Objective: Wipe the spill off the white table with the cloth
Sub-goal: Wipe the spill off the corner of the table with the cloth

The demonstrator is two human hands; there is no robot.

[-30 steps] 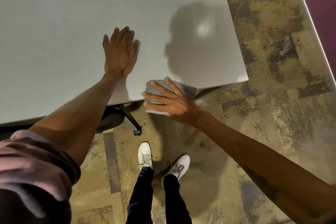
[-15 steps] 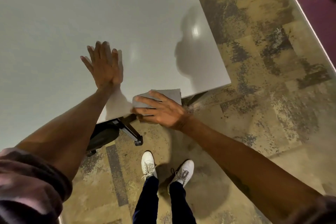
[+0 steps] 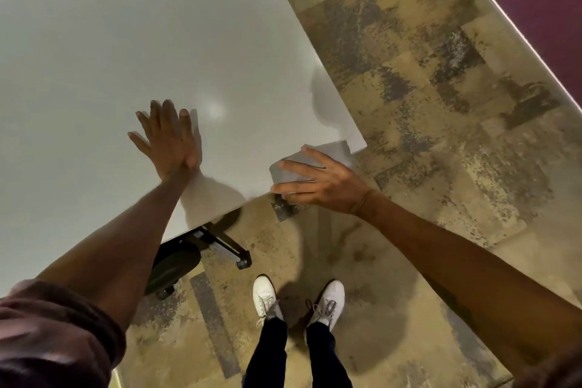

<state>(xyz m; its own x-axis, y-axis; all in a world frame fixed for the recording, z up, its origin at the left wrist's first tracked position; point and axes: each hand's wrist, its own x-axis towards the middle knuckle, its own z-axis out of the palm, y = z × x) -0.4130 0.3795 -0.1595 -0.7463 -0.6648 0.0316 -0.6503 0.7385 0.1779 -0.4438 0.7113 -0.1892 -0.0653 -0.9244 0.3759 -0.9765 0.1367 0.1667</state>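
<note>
While left grip [image 3: 167, 142] lies flat on tabletop [image 3: 126, 41], right grip [image 3: 318, 183], spread, presses cloth [image 3: 333, 151] at the corner edge, seemingly mid-wipe; next, probably an inward pass.

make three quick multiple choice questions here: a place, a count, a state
1. Where is the folded grey cloth? A on the floor; B at the white table's near corner, under the right hand; C under the left hand.
2. How many white shoes show? A one; B two; C three.
3. How is the left hand? A fisted; B pinching the cloth; C flat, fingers straight.
Key: 1 B, right-hand fingers lie across it there; 2 B, one per foot; 3 C, palm down on the table.
</note>
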